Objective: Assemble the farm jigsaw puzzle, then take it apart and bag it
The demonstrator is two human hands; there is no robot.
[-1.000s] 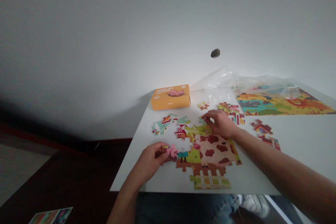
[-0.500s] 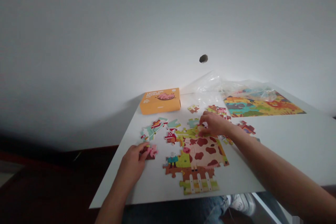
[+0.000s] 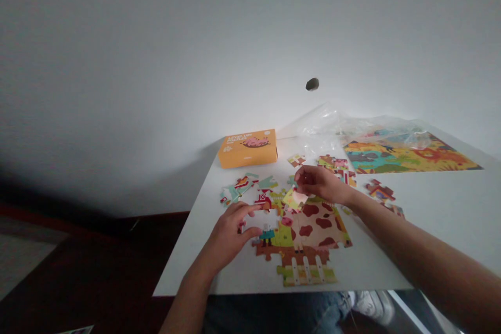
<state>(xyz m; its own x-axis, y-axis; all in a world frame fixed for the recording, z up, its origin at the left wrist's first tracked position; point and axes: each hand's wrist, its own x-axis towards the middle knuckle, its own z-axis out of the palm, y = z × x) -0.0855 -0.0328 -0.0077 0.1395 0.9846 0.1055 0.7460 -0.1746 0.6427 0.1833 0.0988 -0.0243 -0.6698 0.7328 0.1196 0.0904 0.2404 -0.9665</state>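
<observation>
A partly joined farm puzzle (image 3: 309, 229) with a brown-spotted cow lies on the white table (image 3: 430, 209). My left hand (image 3: 230, 232) rests at the puzzle's left edge, fingers curled round a small pink piece that is mostly hidden. My right hand (image 3: 319, 183) hovers over the puzzle's upper part and pinches a yellow-green piece (image 3: 294, 199), lifted and tilted above the others. Loose pieces (image 3: 242, 186) lie just beyond my left hand.
An orange puzzle box (image 3: 248, 148) stands at the table's far left. A finished colourful puzzle (image 3: 407, 152) under a clear plastic bag (image 3: 332, 121) lies at the back right. More loose pieces (image 3: 378, 189) sit right of my right arm. The table's front edge is near my knees.
My left hand has moved right with the pink piece, up to the puzzle's left edge. My right hand has lifted a yellow-green piece off the puzzle's top.
</observation>
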